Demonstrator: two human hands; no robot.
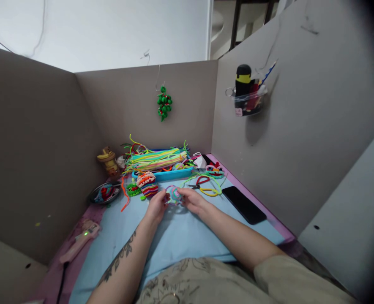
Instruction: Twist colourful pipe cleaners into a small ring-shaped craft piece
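We note: coiled piece [175, 195] fuzzy-looking; pipe cleaners [158, 159] likewise. Tray [178, 174], smooth plastic. Hanging cup [248, 104], clear glossy plastic. Phone [244, 205], smooth, glass-like. Partition [189, 97], matt. Shirt [212, 283], matt cloth.

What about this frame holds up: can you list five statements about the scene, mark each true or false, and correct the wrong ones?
1. The left hand and right hand both hold a small pastel piece. True.
2. The black phone lies to the left of both hands. False: it lies to their right.
3. A green ornament hangs in front of the back panel. True.
4. The glue gun shows a green light. True.
5. The scissors have blue handles. False: their handles are red.
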